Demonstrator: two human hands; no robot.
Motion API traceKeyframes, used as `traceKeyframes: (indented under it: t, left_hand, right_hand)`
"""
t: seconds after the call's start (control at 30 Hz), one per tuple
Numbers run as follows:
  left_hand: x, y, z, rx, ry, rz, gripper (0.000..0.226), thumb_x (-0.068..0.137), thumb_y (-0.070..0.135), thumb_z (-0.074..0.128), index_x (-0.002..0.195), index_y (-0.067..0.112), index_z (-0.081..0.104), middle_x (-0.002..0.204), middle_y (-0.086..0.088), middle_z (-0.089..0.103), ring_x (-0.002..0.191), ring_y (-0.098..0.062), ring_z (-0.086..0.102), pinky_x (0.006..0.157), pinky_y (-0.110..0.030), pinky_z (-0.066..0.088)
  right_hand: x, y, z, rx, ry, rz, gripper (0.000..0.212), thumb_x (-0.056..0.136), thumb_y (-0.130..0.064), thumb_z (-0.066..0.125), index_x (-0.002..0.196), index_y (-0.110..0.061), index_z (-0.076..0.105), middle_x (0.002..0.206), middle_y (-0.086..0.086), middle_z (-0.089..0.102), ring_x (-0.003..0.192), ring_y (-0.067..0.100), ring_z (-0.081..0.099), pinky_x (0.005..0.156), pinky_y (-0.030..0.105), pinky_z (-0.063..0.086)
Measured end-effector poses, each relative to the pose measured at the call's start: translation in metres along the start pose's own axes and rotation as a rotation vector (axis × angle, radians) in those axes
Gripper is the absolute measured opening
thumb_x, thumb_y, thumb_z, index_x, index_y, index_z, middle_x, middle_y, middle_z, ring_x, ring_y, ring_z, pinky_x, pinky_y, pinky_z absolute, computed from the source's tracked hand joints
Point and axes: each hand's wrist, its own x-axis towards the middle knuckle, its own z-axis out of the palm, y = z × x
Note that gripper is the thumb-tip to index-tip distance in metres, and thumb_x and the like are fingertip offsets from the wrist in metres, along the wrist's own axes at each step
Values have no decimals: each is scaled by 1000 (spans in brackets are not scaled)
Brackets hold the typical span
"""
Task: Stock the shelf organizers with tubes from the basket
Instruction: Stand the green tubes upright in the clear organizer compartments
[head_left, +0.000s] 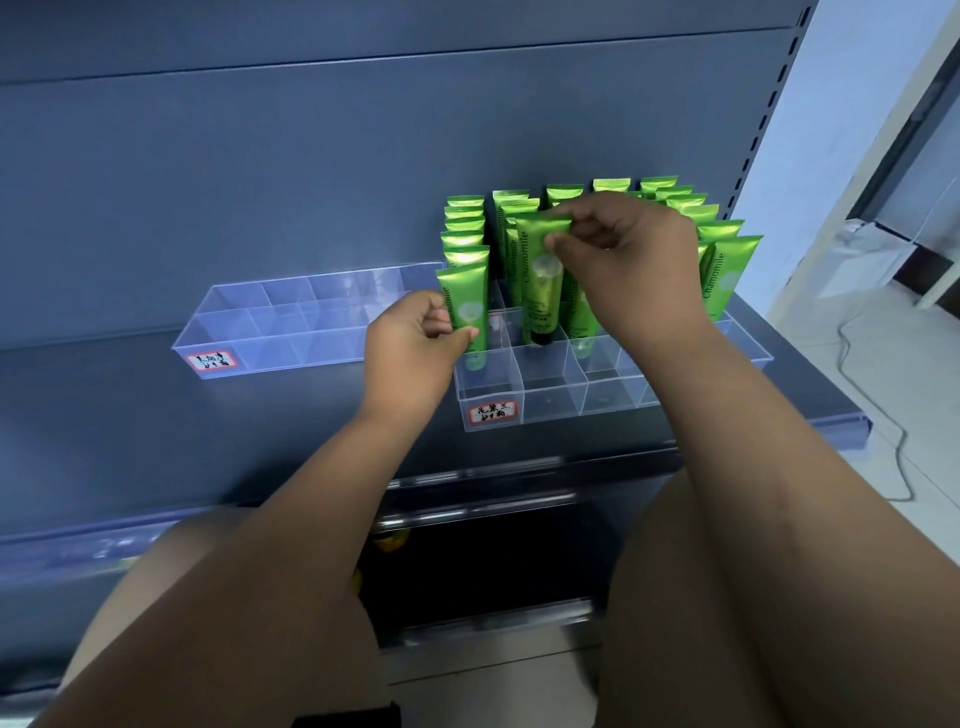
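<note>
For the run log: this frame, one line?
left hand: grips front-left tube | right hand: pinches centre tube | organizer: part-filled

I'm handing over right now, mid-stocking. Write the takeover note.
Left hand pinches a green tube standing in the right organizer's leftmost column.
Right hand pinches a second tube by its top, cap down in the next column.
Done: that organizer's back rows look full.
Left to do: its front cells and the whole left organizer hold no tubes.
Basket not in view.
</note>
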Motion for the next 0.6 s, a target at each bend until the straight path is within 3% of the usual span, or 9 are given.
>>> traceKeyframes:
  t: [0.13, 0.3, 0.4, 0.5, 0.6]
  left_hand:
    - [-1, -3, 0, 21, -2, 2, 30, 81, 10, 84, 87, 28, 60, 83, 7, 63, 79, -3, 62, 80, -15, 53]
    - [-2, -4, 1, 30, -5, 11, 27, 82, 11, 83, 97, 20, 61, 86, 9, 61, 81, -1, 61, 81, -15, 52]
    - [-1, -4, 1, 56, -4, 33, 29, 83, 12, 82, 98, 21, 59, 86, 10, 61, 82, 2, 60, 77, -9, 48]
    - [-1, -5, 1, 67, -4, 46, 29, 85, 14, 81, 98, 24, 58, 87, 13, 60, 86, -2, 60, 74, -3, 44]
    - [-1, -6, 1, 71, -10, 54, 26, 85, 15, 81, 98, 24, 59, 87, 16, 60, 88, -7, 62, 75, -5, 45]
  right_hand:
    - [-1, 1, -1, -27, 21, 4, 20, 85, -19, 76, 105, -19, 79, 80, -3, 71, 73, 9, 66, 70, 15, 49]
    - [-3, 2, 0, -92, -43, 11, 19, 84, -17, 78, 103, -19, 78, 74, -7, 67, 68, 9, 62, 70, 20, 51]
    - [-3, 4, 1, -145, -68, 22, 19, 84, -17, 77, 103, -21, 79, 73, -11, 64, 66, 5, 58, 66, 7, 43]
    - [-3, 5, 3, -202, -97, 2, 18, 86, -16, 74, 103, -19, 80, 82, -4, 71, 74, 10, 64, 71, 13, 45]
    - [-2, 7, 6, -255, -120, -13, 21, 87, -13, 71, 105, -16, 80, 91, 2, 76, 80, 14, 66, 70, 14, 41]
